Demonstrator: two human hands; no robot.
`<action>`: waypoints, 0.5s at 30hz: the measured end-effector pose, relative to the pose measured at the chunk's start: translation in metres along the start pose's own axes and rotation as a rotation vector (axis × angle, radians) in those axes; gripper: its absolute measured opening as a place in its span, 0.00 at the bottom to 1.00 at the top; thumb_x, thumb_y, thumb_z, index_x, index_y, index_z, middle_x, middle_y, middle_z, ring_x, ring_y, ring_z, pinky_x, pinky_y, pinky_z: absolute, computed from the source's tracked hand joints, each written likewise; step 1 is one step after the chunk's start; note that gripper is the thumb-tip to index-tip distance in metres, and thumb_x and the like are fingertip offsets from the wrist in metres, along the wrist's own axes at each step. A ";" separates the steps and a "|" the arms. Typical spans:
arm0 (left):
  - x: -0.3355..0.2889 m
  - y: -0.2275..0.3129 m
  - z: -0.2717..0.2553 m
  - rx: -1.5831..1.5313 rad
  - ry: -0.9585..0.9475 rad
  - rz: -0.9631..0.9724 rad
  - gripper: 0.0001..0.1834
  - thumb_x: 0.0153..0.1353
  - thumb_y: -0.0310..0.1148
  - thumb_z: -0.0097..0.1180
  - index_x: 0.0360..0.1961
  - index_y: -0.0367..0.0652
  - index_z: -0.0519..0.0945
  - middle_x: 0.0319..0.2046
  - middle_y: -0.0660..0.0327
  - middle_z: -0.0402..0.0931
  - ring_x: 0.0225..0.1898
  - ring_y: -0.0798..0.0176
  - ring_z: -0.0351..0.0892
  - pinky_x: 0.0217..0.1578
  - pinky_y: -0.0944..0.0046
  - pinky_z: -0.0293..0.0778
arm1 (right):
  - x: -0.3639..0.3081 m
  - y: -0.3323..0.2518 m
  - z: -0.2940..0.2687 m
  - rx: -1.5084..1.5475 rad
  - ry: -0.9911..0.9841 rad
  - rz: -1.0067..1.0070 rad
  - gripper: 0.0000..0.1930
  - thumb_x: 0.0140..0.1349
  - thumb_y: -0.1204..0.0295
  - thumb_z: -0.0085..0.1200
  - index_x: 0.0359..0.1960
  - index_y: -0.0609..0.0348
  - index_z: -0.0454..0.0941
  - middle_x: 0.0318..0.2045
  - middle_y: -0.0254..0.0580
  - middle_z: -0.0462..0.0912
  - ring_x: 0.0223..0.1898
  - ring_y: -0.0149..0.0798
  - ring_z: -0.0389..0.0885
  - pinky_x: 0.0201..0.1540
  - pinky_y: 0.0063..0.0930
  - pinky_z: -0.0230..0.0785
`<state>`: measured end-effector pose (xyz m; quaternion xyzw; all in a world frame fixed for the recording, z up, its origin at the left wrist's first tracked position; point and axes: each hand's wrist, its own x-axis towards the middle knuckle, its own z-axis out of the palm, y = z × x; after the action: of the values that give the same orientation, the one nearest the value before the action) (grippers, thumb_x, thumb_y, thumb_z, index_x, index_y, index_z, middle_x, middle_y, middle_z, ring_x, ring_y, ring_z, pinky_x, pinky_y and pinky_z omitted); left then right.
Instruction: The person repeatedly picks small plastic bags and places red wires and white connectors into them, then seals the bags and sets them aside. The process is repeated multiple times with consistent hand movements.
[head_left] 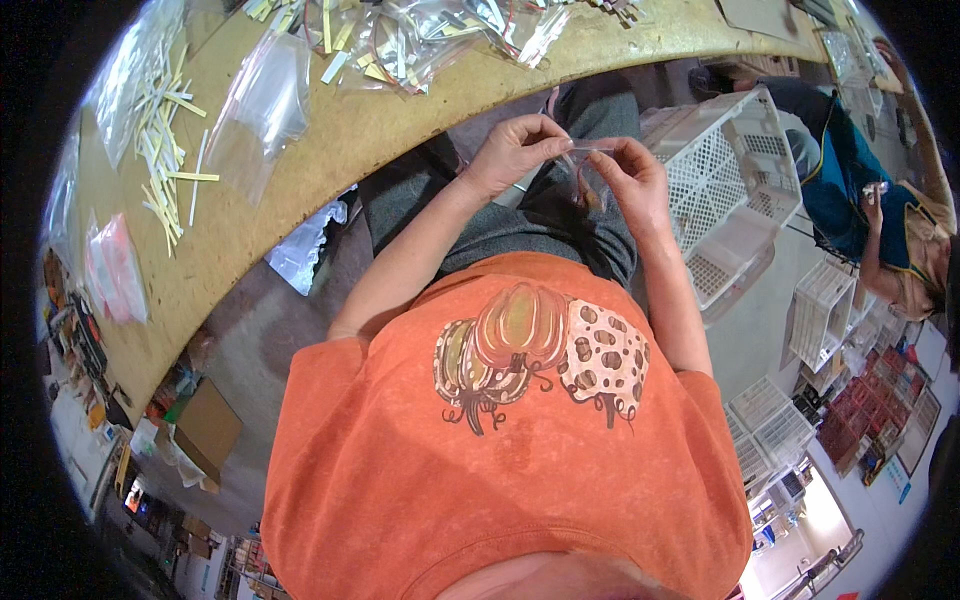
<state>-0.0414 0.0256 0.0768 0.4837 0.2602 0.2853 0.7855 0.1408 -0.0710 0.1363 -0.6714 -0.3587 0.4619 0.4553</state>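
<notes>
Orange shirt (500,470) fills the lower middle of the view, printed with pumpkins, and both bare forearms run up from it toward the table edge. Left hand (515,150) and right hand (630,180) meet over the lap, above grey trousers (530,225), and together they hold a small clear bag (590,150) stretched between them. Thumb and fingertips of the left hand are pinched together on the bag's left end; the right hand's fingers are pinched on its right end, with the rest of that hand curled loosely below. Something thin and reddish-brown hangs under the bag by the right palm — too small to tell what it is. The bag sits just off the curved edge of the wooden table (330,150), not touching it. On the table lie a scatter of pale yellow strips (165,150), an empty clear pouch (265,105) beside them, and a heap of filled clear bags (420,40) further along the top. A white crate (730,190) stands just right of the right hand, near the knee. Beyond it, at the right rim, another person (890,230) in a teal top sits bent over — well apart from the hands.
</notes>
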 end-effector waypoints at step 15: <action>-0.005 0.012 0.002 0.376 0.119 0.094 0.03 0.68 0.26 0.63 0.39 0.37 0.84 0.32 0.69 0.81 0.35 0.78 0.77 0.40 0.72 0.74 | 0.011 0.022 0.005 0.267 0.026 0.001 0.05 0.67 0.74 0.60 0.38 0.65 0.83 0.31 0.37 0.87 0.34 0.27 0.83 0.40 0.23 0.75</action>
<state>-0.0457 0.0254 0.0892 0.6158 0.3319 0.2961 0.6504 0.1411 -0.0666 0.1113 -0.6108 -0.2878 0.4969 0.5451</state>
